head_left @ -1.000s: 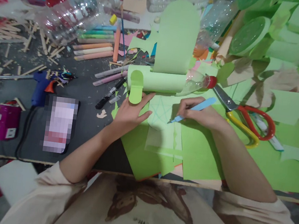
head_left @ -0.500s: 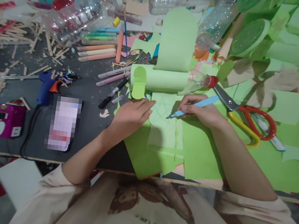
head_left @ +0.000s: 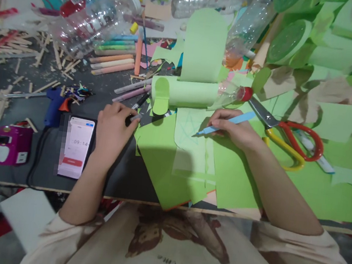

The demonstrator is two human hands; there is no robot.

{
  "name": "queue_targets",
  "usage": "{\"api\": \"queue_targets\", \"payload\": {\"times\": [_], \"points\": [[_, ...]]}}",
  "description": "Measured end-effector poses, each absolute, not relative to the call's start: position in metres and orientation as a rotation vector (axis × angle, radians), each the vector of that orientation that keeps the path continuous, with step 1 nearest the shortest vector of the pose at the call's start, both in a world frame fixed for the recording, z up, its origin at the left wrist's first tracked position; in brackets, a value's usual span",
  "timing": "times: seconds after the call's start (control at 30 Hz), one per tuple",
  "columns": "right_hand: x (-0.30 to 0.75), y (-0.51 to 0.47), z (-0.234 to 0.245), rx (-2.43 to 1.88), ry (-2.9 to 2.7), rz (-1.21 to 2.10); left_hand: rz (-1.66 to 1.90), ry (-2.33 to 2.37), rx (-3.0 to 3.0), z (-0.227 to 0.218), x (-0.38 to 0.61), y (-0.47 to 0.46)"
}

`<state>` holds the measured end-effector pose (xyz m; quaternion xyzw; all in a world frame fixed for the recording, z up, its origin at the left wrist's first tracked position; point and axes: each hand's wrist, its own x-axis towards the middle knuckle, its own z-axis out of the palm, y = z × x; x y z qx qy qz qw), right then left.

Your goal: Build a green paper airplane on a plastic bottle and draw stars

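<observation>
Right hand: its fingers (head_left: 216, 124) pinch the blue pen (head_left: 224, 123); the hand (head_left: 233, 130) lies near the bottle and right of the star
Pen tip: at the right part of the star; whether it touches the paper I cannot tell
Star: blue lines (head_left: 191, 127) on pale paper (head_left: 188, 161), mid-table, a curved outline at its left
Left hand: on the dark table (head_left: 127, 177), right of the phone (head_left: 79, 147); the hand (head_left: 113, 130) has its fingers curled, thumb and forefinger close together at a small grey piece (head_left: 135, 118); whether they grip it I cannot tell
Black marker: partly hidden (head_left: 141, 100), just far of that hand
Green sheets: one (head_left: 156, 146) under the pale paper, another (head_left: 241, 181) to the right
Bottle: on its side far of the star, wrapped in pale green (head_left: 194, 93), red cap (head_left: 244, 94) to the right, bright tab (head_left: 161, 96) at the left end
Scissors: at the right (head_left: 271, 121), handles red and yellow
Left side: blue glue gun (head_left: 53, 105), purple box (head_left: 12, 145)
</observation>
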<state>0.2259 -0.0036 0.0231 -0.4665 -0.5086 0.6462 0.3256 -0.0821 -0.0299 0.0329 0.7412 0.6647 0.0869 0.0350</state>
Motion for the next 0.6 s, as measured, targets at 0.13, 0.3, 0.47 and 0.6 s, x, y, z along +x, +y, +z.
{"api": "queue_targets", "payload": {"times": [0.13,0.3,0.47,0.6], "points": [[0.222,-0.010,0.024,-1.215,-1.251,1.636,0.292,1.886,2.326,0.044,-0.072,-0.031],[0.217,-0.011,0.025,-1.232,-1.211,1.547,0.117,1.440,2.437,0.056,-0.049,-0.035],[0.208,-0.009,0.022,-1.226,-1.334,1.436,0.131,1.379,2.437,0.048,-0.024,-0.030],[0.201,-0.010,0.021,-1.279,-1.414,1.236,0.074,1.422,2.314,0.031,-0.014,-0.020]]}}
